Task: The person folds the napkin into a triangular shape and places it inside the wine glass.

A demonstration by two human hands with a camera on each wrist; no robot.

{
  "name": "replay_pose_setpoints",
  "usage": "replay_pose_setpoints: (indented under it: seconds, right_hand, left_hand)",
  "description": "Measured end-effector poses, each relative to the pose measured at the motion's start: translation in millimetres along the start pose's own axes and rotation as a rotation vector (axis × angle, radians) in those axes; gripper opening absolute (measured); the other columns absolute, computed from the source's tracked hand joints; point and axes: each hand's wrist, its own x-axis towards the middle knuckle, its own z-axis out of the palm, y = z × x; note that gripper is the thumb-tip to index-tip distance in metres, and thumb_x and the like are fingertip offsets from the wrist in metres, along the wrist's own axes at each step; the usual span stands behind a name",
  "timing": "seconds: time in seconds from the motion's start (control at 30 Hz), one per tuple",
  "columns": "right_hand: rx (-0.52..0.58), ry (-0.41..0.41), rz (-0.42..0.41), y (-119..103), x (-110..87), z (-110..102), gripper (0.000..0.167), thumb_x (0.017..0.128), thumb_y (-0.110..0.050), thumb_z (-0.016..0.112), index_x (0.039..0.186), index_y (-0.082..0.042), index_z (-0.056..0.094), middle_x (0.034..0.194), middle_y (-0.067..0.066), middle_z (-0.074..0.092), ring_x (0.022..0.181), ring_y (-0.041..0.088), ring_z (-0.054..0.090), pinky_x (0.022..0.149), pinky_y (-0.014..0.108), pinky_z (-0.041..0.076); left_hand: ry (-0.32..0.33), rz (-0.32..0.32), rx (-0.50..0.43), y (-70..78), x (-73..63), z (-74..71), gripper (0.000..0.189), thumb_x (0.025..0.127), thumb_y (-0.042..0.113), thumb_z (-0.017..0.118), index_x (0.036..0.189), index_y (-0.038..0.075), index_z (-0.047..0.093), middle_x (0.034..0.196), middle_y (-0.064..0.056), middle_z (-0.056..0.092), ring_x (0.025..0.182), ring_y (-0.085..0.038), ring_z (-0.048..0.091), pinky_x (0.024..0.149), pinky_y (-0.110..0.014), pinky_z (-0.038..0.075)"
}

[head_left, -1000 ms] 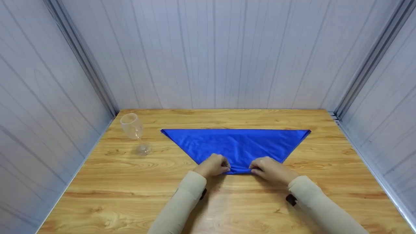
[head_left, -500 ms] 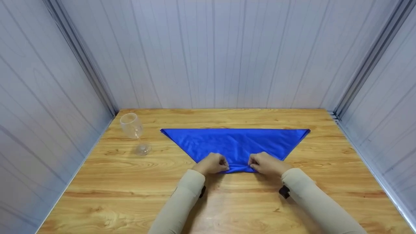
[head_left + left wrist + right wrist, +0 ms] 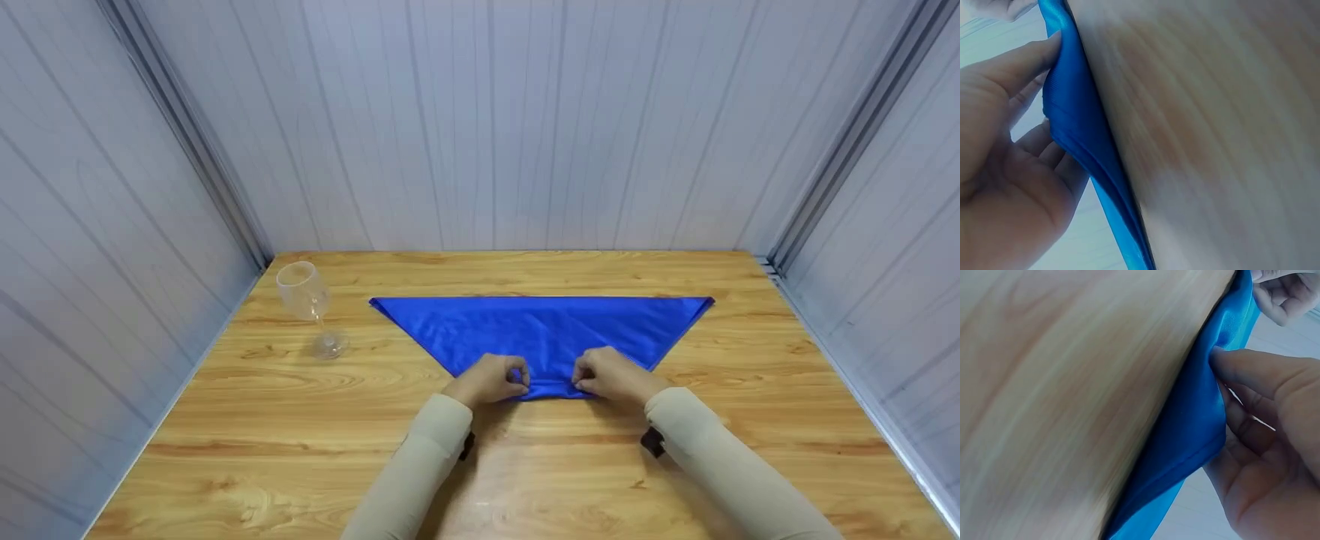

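Note:
A shiny blue cloth (image 3: 525, 330) lies on the table, its long straight edge at the far side and its sides narrowing toward me. The short near edge is folded over. My left hand (image 3: 491, 377) pinches the left part of this fold; in the left wrist view the thumb (image 3: 1044, 50) presses on the blue fabric (image 3: 1081, 101) with fingers partly hidden behind it. At the right end of the fold, my right hand (image 3: 616, 375) pinches the cloth in the same manner, its thumb (image 3: 1241, 363) against the fabric (image 3: 1190, 422) in the right wrist view.
A clear wine glass (image 3: 304, 296) stands upright on the wooden table (image 3: 247, 420), left of the cloth. Pale panel walls (image 3: 495, 127) enclose the table at the back and on both sides.
Over the second, my right hand has shifted slightly away from me and left, and the folded near edge has moved a little farther away. In the last half second both hands barely move.

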Motion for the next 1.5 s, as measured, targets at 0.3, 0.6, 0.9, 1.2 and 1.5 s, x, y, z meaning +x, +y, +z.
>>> replay_pose_setpoints:
  seconds: [0.3,0.6,0.9,1.2,1.5]
  right_hand:
    - [-0.009,-0.053,0.044,2.1,-1.1,-1.0,0.01,0.088,-0.004,0.076,0.081,-0.01,0.072,0.082,-0.003,0.065,0.081,0.017,0.061,0.073,0.036,0.054]
    - [-0.005,-0.055,0.033,2.4,-1.0,-3.0,0.011,0.088,-0.004,0.076,0.08,-0.01,0.071,0.082,-0.003,0.065,0.081,0.015,0.06,0.074,0.035,0.053]
    - [0.011,-0.092,0.026,-1.8,-4.3,-3.2,0.009,0.088,-0.006,0.075,0.082,-0.009,0.071,0.084,-0.004,0.065,0.08,0.012,0.058,0.072,0.032,0.052]
    - [0.039,-0.106,0.016,-6.1,-9.2,-3.9,0.011,0.086,-0.003,0.076,0.079,-0.009,0.07,0.079,-0.005,0.065,0.075,0.009,0.057,0.067,0.028,0.051]
    - [0.065,-0.119,0.073,-5.5,-11.3,-2.2,0.01,0.088,-0.004,0.075,0.082,-0.01,0.07,0.079,-0.006,0.063,0.074,0.008,0.058,0.066,0.027,0.051]
  left_hand:
    - [0.06,0.18,0.173,2.8,-5.3,3.2,0.002,0.088,0.01,0.078,0.088,0.012,0.078,0.087,0.001,0.071,0.084,-0.012,0.065,0.076,-0.022,0.052]
    - [0.055,0.262,0.303,10.3,-16.1,1.7,0.015,0.083,0.021,0.084,0.094,0.011,0.081,0.089,0.003,0.073,0.084,-0.009,0.066,0.075,-0.023,0.053]
    - [0.049,0.23,0.251,14.5,-20.0,2.4,0.012,0.081,0.016,0.086,0.091,0.011,0.081,0.087,0.005,0.073,0.079,-0.004,0.065,0.07,-0.02,0.053]
    - [0.055,0.226,0.291,18.5,-23.6,6.4,0.005,0.083,0.009,0.075,0.082,0.012,0.078,0.08,0.007,0.07,0.071,-0.004,0.057,0.064,-0.019,0.048]
    - [-0.017,0.155,0.189,16.1,-19.3,-1.3,0.011,0.088,0.007,0.069,0.083,0.01,0.078,0.078,0.006,0.069,0.069,-0.004,0.056,0.063,-0.017,0.047]
